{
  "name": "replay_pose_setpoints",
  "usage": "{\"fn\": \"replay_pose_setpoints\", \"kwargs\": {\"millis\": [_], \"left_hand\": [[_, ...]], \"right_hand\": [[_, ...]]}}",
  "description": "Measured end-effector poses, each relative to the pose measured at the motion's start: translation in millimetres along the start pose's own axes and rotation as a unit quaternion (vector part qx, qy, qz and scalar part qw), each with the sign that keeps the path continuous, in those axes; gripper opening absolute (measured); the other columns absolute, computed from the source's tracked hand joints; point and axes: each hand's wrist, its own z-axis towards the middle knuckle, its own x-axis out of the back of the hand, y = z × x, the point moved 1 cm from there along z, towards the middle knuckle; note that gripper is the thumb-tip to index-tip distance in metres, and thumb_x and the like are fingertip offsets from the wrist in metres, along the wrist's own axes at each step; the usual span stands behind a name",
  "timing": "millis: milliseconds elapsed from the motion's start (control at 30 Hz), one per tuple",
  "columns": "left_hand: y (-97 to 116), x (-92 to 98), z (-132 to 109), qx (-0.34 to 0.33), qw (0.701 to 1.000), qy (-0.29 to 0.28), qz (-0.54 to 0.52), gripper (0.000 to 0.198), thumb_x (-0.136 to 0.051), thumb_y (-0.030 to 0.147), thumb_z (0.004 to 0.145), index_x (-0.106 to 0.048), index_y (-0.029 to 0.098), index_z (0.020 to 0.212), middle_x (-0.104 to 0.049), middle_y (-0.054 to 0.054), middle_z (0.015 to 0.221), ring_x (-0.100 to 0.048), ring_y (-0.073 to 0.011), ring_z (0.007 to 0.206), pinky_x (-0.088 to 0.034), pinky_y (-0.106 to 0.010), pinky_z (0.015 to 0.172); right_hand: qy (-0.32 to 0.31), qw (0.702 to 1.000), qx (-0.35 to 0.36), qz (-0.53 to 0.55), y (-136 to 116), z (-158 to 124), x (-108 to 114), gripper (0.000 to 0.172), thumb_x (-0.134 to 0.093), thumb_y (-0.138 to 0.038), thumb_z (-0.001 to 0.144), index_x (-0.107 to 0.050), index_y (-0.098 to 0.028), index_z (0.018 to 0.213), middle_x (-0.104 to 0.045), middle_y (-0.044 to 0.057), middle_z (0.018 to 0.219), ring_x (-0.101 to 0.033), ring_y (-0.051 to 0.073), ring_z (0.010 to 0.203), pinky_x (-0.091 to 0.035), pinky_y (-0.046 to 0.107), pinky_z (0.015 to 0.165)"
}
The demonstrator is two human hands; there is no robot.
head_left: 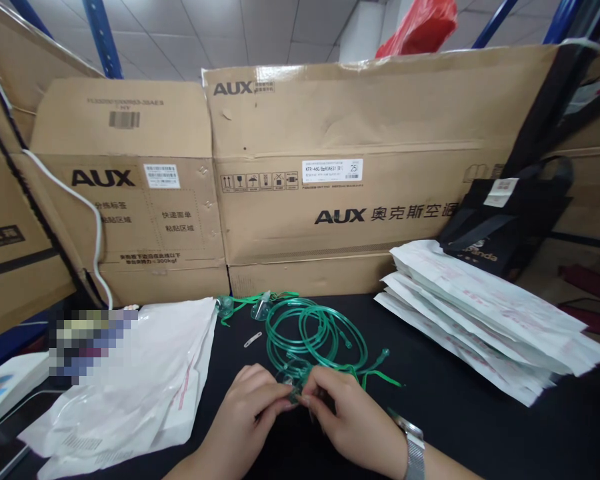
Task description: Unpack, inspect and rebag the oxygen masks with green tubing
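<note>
Between my two hands is a clear green plastic oxygen mask (291,377), mostly hidden by my fingers. My left hand (253,407) pinches its near edge with thumb and forefinger. Close beside it, my right hand (347,410) is also closed in a pinch at the mask's edge; any small part in those fingertips is too covered to make out. Coiled green tubing (305,320) lies just beyond the hands, with a green strap (385,379) to the right. A small metal strip (253,339) rests left of the coil. Farther back lies another clear mask piece (261,308).
White paper-and-plastic pouches (145,373) lie on the left, and a stack of similar pouches (480,313) on the right. Cardboard panels (300,233) wall off the back of the black table (220,373). A black bag (505,220) stands behind the right stack.
</note>
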Motion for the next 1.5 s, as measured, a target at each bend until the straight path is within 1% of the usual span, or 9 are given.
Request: {"fn": "replay_pose_setpoints", "kwargs": {"millis": [167,600,700,833,900,1033,1167,1400,1500], "left_hand": [[1.5,0.2,0.9,0.017,1.000,0.005,-0.012,0.016,-0.049,0.019,0.082,-0.063,0.019,0.089,-0.059,-0.001,0.066,-0.050,-0.0135,0.065,-0.039,-0.026,0.061],[-0.6,-2.0,0.4,0.001,1.000,-0.016,0.014,0.015,-0.047,0.021,0.083,-0.061,0.019,0.089,-0.059,-0.002,0.068,-0.049,-0.0143,0.065,-0.038,-0.027,0.060],[0.0,-0.9,0.6,-0.007,1.000,-0.023,0.020,0.015,-0.047,0.020,0.083,-0.060,0.019,0.090,-0.058,-0.002,0.068,-0.049,-0.0143,0.065,-0.037,-0.027,0.060],[1.4,0.4,0.2,-0.002,0.999,-0.032,0.029,0.015,-0.045,0.021,0.084,-0.059,0.018,0.089,-0.057,-0.002,0.069,-0.048,-0.0141,0.066,-0.037,-0.027,0.061],[1.6,0.7,-0.1,-0.006,0.999,-0.029,0.034,0.016,-0.044,0.021,0.085,-0.059,0.019,0.089,-0.057,-0.002,0.069,-0.048,-0.0141,0.066,-0.037,-0.028,0.062],[0.7,-0.1,-0.8,-0.016,0.999,-0.036,0.037,0.018,-0.042,0.020,0.086,-0.058,0.018,0.091,-0.057,-0.002,0.069,-0.048,-0.0143,0.066,-0.037,-0.028,0.061],[-0.3,-1.3,-2.0,-0.014,0.998,-0.048,0.037,0.015,-0.043,0.018,0.084,-0.057,0.018,0.090,-0.057,-0.002,0.071,-0.047,-0.0145,0.068,-0.037,-0.028,0.062],[4.9,-0.1,-0.5,-0.033,0.996,-0.070,0.055,0.014,-0.046,0.013,0.082,-0.058,0.018,0.085,-0.056,-0.002,0.071,-0.047,-0.0150,0.068,-0.037,-0.028,0.064],[8.1,2.1,1.5,-0.033,0.994,-0.085,0.061,0.017,-0.044,0.011,0.082,-0.058,0.018,0.088,-0.057,-0.002,0.073,-0.047,-0.0156,0.069,-0.038,-0.028,0.064]], "right_hand": [[0.002,1.000,0.007,-0.006,1.1,0.9,0.3,0.012,-0.044,-0.017,0.081,-0.050,-0.019,0.071,-0.055,-0.001,0.066,-0.051,0.012,0.064,-0.038,0.023,0.060],[-0.011,1.000,0.009,-0.024,2.1,1.4,1.1,0.012,-0.045,-0.014,0.079,-0.051,-0.018,0.070,-0.054,-0.001,0.064,-0.049,0.011,0.059,-0.037,0.021,0.057],[-0.008,1.000,-0.003,0.005,3.0,2.1,-1.0,0.012,-0.045,-0.015,0.079,-0.051,-0.018,0.069,-0.054,-0.002,0.063,-0.049,0.010,0.057,-0.037,0.021,0.056],[-0.006,0.993,-0.048,0.108,4.4,4.5,-6.5,0.013,-0.045,-0.021,0.081,-0.049,-0.018,0.069,-0.051,-0.004,0.056,-0.048,0.009,0.051,-0.038,0.019,0.050],[-0.006,0.989,-0.060,0.135,4.7,5.0,-8.5,0.014,-0.045,-0.023,0.082,-0.048,-0.018,0.069,-0.050,-0.004,0.055,-0.047,0.009,0.049,-0.038,0.019,0.048],[0.003,0.999,-0.017,0.049,3.7,3.3,-7.1,0.012,-0.045,-0.018,0.081,-0.050,-0.018,0.070,-0.053,-0.002,0.061,-0.049,0.010,0.057,-0.038,0.021,0.054],[-0.009,0.999,0.018,-0.026,2.6,0.9,-3.9,0.013,-0.043,-0.013,0.079,-0.050,-0.018,0.071,-0.055,-0.001,0.066,-0.050,0.012,0.063,-0.037,0.022,0.058],[-0.040,0.998,0.021,-0.051,2.8,0.5,-0.7,0.015,-0.042,-0.007,0.074,-0.051,-0.019,0.071,-0.057,-0.001,0.066,-0.051,0.011,0.062,-0.036,0.020,0.057],[-0.039,0.998,0.020,-0.040,3.0,1.1,1.1,0.016,-0.043,-0.005,0.073,-0.051,-0.019,0.069,-0.056,-0.002,0.063,-0.050,0.010,0.059,-0.035,0.019,0.055]]}}
